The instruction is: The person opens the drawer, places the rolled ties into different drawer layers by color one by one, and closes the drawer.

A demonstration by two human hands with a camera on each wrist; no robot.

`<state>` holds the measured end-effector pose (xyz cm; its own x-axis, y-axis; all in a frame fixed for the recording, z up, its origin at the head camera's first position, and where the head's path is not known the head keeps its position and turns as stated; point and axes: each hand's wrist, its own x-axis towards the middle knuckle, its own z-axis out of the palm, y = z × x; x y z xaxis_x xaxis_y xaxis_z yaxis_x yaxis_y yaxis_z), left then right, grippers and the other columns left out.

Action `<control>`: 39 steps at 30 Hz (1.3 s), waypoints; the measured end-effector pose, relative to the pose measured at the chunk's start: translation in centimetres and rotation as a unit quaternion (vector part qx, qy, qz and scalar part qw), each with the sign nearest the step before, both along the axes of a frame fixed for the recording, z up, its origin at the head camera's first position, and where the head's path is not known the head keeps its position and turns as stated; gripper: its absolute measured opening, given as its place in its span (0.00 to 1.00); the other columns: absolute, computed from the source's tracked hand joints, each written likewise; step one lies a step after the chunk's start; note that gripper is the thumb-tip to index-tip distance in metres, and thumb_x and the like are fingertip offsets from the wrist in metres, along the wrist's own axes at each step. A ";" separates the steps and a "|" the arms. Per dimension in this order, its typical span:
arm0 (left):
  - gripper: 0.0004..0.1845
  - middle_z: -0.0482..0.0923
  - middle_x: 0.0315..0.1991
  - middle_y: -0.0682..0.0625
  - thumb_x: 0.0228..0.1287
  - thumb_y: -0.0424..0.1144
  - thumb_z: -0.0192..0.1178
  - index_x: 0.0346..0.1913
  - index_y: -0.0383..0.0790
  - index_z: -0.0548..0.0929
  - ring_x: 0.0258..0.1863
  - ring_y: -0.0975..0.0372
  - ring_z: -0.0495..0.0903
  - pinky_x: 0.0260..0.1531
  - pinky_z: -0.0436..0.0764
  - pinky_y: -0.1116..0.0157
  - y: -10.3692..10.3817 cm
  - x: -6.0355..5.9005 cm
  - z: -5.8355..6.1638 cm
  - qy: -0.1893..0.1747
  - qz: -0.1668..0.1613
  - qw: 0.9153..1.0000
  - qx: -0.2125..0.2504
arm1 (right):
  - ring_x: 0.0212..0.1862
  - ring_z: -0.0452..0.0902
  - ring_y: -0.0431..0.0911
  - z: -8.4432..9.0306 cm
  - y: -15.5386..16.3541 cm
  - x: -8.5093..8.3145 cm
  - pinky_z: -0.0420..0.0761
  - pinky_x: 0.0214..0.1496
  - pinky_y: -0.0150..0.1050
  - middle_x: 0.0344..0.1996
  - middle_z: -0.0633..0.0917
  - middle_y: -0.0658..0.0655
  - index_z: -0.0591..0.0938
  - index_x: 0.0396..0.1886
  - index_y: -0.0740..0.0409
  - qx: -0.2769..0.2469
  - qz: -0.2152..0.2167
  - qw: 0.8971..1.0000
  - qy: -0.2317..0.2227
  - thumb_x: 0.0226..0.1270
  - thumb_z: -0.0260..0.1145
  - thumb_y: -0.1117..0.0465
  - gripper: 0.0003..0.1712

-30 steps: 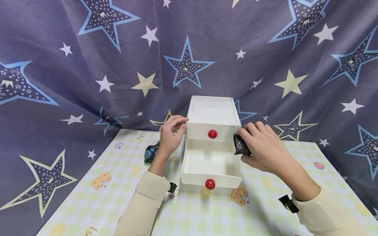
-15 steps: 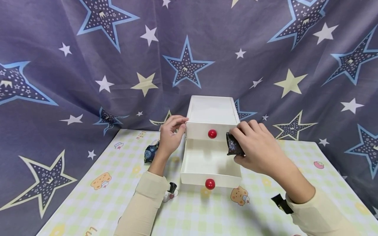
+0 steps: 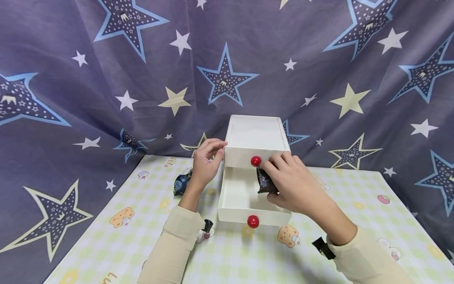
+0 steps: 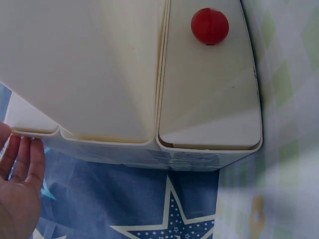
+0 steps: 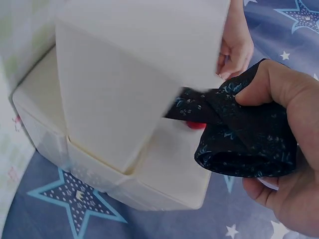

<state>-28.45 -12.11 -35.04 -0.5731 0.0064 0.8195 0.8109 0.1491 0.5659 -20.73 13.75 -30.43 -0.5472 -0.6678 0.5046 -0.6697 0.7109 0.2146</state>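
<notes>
Gripping cloth [image 3: 265,182] with right hand [image 3: 296,185], touching chest [image 3: 257,132] at upper-left corner with left hand [image 3: 207,162].
Perhaps risking snagging knob [image 3: 255,161], leaving loose end [image 5: 193,105] nearby.

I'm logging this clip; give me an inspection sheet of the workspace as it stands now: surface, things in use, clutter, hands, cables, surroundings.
Surface: checked tablecloth with printed cartoon figures.
Things in use: white drawer unit, three tiers; middle drawer pulled out, top drawer closed. Dark floral cloth roll, with a loose end.
Clutter: blue floral bundle left of the left forearm, partly hidden by it.
Left hand: touches the unit's left side near the top.
Right hand: grips the cloth roll by the pulled-out drawer.
Cables: nothing seen.
Surroundings: dark curtain with stars behind the table.
</notes>
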 end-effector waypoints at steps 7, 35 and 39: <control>0.10 0.78 0.46 0.26 0.63 0.14 0.59 0.46 0.15 0.83 0.44 0.41 0.82 0.46 0.87 0.50 0.1 -0.1 0.0 0.000 0.002 1.000 -0.001 | 0.43 0.67 0.54 -1.9 -0.9 -1.1 0.73 0.42 0.48 0.46 0.77 0.57 0.79 0.56 0.55 0.021 0.008 1.000 -0.013 0.38 0.79 0.53 0.39; 0.11 0.78 0.47 0.26 0.64 0.15 0.58 0.48 0.16 0.83 0.44 0.40 0.83 0.46 0.88 0.54 -0.1 0.1 0.1 -0.007 0.003 1.000 -0.008 | 0.49 0.73 0.54 -5.2 -2.1 -3.7 0.79 0.56 0.48 0.47 0.80 0.57 0.82 0.54 0.57 0.058 0.018 0.997 -0.057 0.47 0.84 0.51 0.34; 0.11 0.78 0.47 0.26 0.65 0.15 0.58 0.48 0.16 0.83 0.44 0.40 0.83 0.46 0.87 0.51 0.0 0.1 0.0 -0.007 0.004 1.000 -0.008 | 0.50 0.73 0.54 -5.5 -2.1 -3.9 0.80 0.56 0.48 0.47 0.81 0.57 0.82 0.53 0.57 0.053 0.012 0.997 -0.060 0.48 0.83 0.49 0.34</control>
